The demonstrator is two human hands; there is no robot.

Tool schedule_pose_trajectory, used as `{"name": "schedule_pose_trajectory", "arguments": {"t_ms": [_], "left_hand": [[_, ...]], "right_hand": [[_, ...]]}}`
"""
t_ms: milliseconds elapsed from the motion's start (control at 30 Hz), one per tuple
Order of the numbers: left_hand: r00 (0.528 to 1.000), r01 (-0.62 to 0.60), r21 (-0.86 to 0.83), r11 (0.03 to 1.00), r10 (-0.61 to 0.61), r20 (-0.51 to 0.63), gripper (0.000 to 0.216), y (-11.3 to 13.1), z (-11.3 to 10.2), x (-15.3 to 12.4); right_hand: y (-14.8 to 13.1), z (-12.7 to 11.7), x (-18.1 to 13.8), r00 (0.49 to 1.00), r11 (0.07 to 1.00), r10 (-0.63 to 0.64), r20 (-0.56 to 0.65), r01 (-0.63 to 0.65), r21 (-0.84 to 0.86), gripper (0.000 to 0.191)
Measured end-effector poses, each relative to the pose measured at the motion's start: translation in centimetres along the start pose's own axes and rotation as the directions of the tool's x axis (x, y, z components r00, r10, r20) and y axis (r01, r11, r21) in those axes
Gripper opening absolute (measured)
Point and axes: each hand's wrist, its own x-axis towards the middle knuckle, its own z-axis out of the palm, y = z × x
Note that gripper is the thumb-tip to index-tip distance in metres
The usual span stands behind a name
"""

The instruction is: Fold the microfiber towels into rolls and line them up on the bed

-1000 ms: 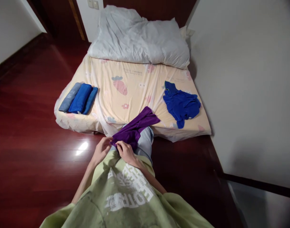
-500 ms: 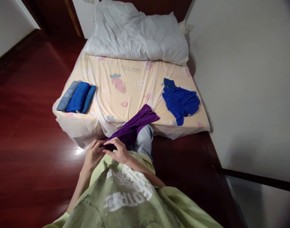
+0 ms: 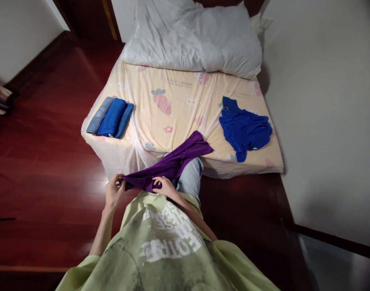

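Observation:
A purple towel [image 3: 175, 161] stretches from the bed's front edge toward me, its far end lying on the sheet and its near end lifted. One corner of it is pinched by my left hand [image 3: 112, 193], fingers closed. My right hand [image 3: 166, 188] grips the near edge a short way to the right, its fingers bent over the cloth. Between the two hands the edge is spread out.
On the bed [image 3: 185, 109] with its printed sheet, several folded blue and grey-blue towels [image 3: 110, 117] lie at the left. A crumpled blue cloth [image 3: 245, 127] lies at the right. A grey-white quilt [image 3: 194, 38] is heaped at the back. The right side has a wall [image 3: 327, 101].
My hands, close together before, have moved apart along the towel's near edge, opening it out. The view has shifted slightly, so the bed appears farther right.

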Motion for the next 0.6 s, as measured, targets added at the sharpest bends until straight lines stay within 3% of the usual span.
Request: {"name": "schedule_pose_trajectory", "arguments": {"t_ms": [133, 200, 367, 467, 533, 600], "left_hand": [[0.981, -0.114, 0.268, 0.957, 0.066, 0.183, 0.021, -1.7, -0.2, -0.1], [0.945, -0.226, 0.3, 0.927, 0.133, 0.3, 0.024, -2.2, 0.4, -0.3], [0.788, -0.462, 0.08, 0.883, 0.367, 0.495, 0.062, -1.9, 3.5, -1.1], [0.7, -0.473, -0.038, 0.88, 0.402, 0.59, 0.062, -1.0, 4.4, -1.3], [0.682, -0.433, -0.051, 0.9, 0.365, 0.633, 0.051, -0.6, 4.1, -1.2], [0.701, -0.399, -0.03, 0.917, 0.326, 0.634, 0.04, -0.1, 3.0, -1.0]], "right_hand": [[-1.5, 0.8, 0.3, 0.984, 0.986, -0.164, 0.066, 0.162, 0.04, 0.036], [-2.1, 0.9, 0.2, 0.959, 0.963, -0.269, 0.089, 0.267, 0.039, 0.035], [-2.5, 0.9, -0.1, 0.903, 0.913, -0.404, 0.146, 0.407, 0.008, 0.039], [-2.6, 0.6, -0.4, 0.898, 0.921, -0.388, 0.209, 0.386, 0.055, 0.039], [-2.7, 0.2, -0.7, 0.912, 0.936, -0.35, 0.214, 0.335, 0.106, 0.039], [-2.8, -0.3, -0.9, 0.939, 0.95, -0.302, 0.167, 0.283, 0.13, 0.041]]}}
